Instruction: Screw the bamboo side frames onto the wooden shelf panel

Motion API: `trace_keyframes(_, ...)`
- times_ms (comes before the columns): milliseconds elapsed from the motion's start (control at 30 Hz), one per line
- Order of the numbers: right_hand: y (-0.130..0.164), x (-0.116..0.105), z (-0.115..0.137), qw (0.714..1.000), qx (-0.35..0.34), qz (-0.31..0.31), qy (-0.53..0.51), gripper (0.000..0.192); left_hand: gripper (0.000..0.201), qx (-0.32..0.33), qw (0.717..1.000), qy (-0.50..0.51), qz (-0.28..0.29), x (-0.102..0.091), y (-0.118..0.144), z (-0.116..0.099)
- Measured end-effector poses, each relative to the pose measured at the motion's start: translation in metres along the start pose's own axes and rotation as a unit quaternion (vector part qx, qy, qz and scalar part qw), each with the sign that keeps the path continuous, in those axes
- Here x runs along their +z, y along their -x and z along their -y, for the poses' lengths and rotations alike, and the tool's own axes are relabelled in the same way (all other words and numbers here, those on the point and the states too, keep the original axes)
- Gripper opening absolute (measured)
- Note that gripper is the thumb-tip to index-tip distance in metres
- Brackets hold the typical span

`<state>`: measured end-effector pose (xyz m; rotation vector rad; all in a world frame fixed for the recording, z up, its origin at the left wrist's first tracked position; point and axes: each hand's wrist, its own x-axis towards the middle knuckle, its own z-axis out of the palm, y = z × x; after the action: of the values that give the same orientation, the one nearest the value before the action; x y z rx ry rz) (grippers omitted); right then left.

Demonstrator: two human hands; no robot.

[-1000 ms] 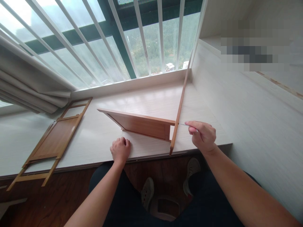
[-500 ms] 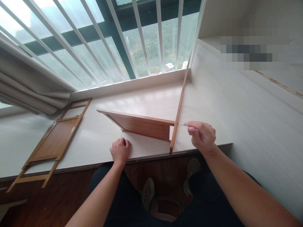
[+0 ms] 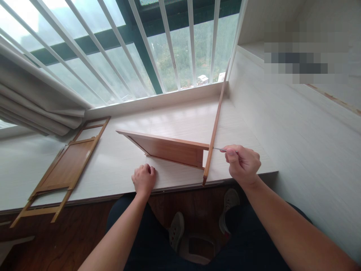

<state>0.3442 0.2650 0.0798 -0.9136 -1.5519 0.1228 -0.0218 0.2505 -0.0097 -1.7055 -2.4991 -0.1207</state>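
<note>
My right hand (image 3: 244,163) grips a thin metal tool (image 3: 219,149) whose tip meets the outer face of an upright wooden side panel (image 3: 214,126). That panel stands on edge on the white window ledge (image 3: 180,124). A brown wooden board (image 3: 169,150) stands on edge too and butts against the panel's left face. My left hand (image 3: 143,178) rests as a loose fist on the ledge just in front of the board, holding nothing.
A second wooden frame panel (image 3: 64,167) lies flat at the ledge's left. Rolled curtain fabric (image 3: 36,109) hangs at far left. White window bars (image 3: 169,41) rise behind, a white wall (image 3: 296,124) closes the right. My legs and shoes (image 3: 176,227) are below.
My right hand has turned slightly on the tool, fingers shifting a little to the right. The boards and my left hand have stayed put.
</note>
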Motion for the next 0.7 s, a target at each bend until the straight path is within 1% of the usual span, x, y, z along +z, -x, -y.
trace_keyframes(167, -0.0004, 0.0002, 0.0063, 0.999, 0.041, -0.004, -0.001, 0.023, 0.026, 0.002, 1.000, -0.003, -0.001, 0.0003, 0.0000, -0.0003)
trace_keyframes(267, -0.0008, 0.0003, 0.0087, 0.999, 0.054, -0.006, -0.003, 0.024, 0.026, 0.000, 1.000, -0.004, 0.002, -0.0003, -0.0005, -0.0006)
trace_keyframes(400, -0.0009, 0.0005, 0.0083, 0.999, 0.050, -0.009, 0.000, 0.024, 0.026, 0.000, 1.000, -0.005, 0.005, -0.0012, -0.0007, -0.0013)
trace_keyframes(500, -0.0010, -0.0005, 0.0055, 0.999, 0.033, -0.008, 0.002, 0.023, 0.027, -0.001, 1.000, -0.004, 0.007, -0.0012, -0.0006, -0.0012)
trace_keyframes(700, -0.0017, -0.0037, 0.0009, 1.000, 0.018, -0.003, -0.015, 0.019, 0.028, -0.002, 1.000, -0.011, 0.010, -0.0014, -0.0006, -0.0007)
